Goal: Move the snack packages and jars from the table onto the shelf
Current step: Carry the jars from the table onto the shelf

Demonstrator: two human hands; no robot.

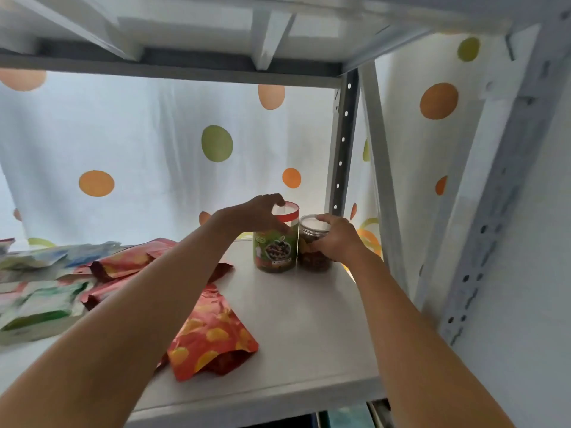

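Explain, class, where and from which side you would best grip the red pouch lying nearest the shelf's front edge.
Probably pinch the red pouch at its dark lower end, coming from the front. It lies flat on the shelf, that end faces the open front edge, and the left forearm crosses above its far end.

White metal shelf board (309, 319) carries two jars side by side at the back right: a green-labelled jar with red-rimmed lid (275, 248), a shorter clear plastic jar (313, 251). Red-orange foil pouches (213, 335) and green-white packets (40, 307) sprawl left.
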